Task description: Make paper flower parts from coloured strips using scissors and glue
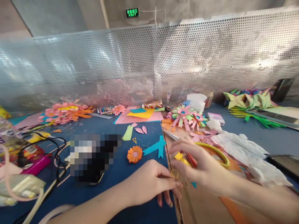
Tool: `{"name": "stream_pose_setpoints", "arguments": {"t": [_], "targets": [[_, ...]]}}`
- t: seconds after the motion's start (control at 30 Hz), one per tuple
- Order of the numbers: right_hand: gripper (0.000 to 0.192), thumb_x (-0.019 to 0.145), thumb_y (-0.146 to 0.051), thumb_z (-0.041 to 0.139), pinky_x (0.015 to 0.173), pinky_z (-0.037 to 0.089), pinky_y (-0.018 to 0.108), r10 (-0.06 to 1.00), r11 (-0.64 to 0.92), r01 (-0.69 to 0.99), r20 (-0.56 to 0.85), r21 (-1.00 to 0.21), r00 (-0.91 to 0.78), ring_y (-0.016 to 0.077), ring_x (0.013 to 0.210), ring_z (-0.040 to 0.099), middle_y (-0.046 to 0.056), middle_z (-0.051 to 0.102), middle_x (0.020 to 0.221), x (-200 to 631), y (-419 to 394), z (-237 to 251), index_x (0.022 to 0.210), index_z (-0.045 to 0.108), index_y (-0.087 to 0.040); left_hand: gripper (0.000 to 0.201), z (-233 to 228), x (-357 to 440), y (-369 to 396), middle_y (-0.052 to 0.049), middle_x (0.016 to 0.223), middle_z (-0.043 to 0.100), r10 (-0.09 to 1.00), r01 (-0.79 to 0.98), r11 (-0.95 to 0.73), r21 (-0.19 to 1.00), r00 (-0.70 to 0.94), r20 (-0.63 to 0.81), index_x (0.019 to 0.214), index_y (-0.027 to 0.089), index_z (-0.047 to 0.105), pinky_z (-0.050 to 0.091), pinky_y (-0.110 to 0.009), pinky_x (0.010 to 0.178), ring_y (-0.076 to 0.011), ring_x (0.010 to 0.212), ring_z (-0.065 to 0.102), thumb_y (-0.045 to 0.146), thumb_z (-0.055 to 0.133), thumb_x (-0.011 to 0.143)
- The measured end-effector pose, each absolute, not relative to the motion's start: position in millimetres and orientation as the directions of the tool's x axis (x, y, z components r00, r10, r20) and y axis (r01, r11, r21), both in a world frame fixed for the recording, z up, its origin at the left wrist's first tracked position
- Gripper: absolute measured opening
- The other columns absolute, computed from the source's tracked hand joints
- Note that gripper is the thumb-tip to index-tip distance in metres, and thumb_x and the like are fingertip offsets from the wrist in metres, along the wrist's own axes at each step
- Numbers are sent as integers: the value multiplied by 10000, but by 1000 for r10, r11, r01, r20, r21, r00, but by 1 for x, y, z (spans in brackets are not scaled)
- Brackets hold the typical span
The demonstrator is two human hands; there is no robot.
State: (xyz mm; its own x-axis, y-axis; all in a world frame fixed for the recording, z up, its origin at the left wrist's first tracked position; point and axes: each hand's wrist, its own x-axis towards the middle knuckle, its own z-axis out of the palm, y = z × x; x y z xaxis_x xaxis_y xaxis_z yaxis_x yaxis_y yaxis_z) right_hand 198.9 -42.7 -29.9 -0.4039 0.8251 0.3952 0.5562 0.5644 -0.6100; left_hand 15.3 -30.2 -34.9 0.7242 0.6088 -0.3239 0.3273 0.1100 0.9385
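Observation:
My left hand (157, 180) is closed, its thumb and fingers pinching a small yellow paper strip (174, 175) above the edge of the cardboard. My right hand (198, 160) hovers just beyond it with thumb and fingers apart. In the gap between those fingers a yellow paper piece (178, 156) shows; I cannot tell whether it touches them. Scissors (172, 135) with red and yellow handles lie partly hidden under my right hand. An orange paper flower (135, 154) sits on the blue table beside blue paper strips (156, 147) and a small yellow paper triangle (134, 140).
Stacked coloured paper (140, 116) and pink paper flowers (64, 113) lie toward the perforated metal screen (93, 68). At left are black cables (59, 155) and a partly pixelated phone (98, 161). Crumpled tissues (243, 149) and another phone (286, 165) are at right.

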Motion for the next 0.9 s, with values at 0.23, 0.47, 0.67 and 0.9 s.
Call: {"name": "stream_pose_setpoints", "arguments": {"t": [0.23,0.47,0.67,0.9], "targets": [[109,776,-106,552,767,439,303,800,587,422,416,-691,-432,152,862,500,11,552,842,194,-55,-49,828,541,-201,204,-32,17,-33,-22,654,645,658,370,71,927,681,-322,730,106,690,430,-159,441,-99,539,588,178,502,757],[108,799,-128,553,747,444,301,800,582,413,401,-701,-447,148,848,523,5,561,838,195,-59,-53,857,561,-219,200,-31,17,-35,-11,558,609,678,456,47,889,638,-364,679,108,664,438,-168,455,-87,476,548,173,483,734],[84,800,-151,569,730,458,307,797,594,403,443,-696,-410,148,810,545,4,581,819,194,-59,-59,840,567,-224,207,-32,18,-35,-13,551,602,692,495,43,868,612,-383,640,109,639,433,-172,457,-83,458,525,196,475,731],[71,817,-150,554,744,460,316,799,597,394,475,-699,-369,133,760,574,-5,605,792,192,-61,-61,830,571,-217,211,-32,19,-36,-15,555,604,692,490,61,870,607,-391,639,112,642,427,-167,455,-87,473,530,203,479,737]]}}
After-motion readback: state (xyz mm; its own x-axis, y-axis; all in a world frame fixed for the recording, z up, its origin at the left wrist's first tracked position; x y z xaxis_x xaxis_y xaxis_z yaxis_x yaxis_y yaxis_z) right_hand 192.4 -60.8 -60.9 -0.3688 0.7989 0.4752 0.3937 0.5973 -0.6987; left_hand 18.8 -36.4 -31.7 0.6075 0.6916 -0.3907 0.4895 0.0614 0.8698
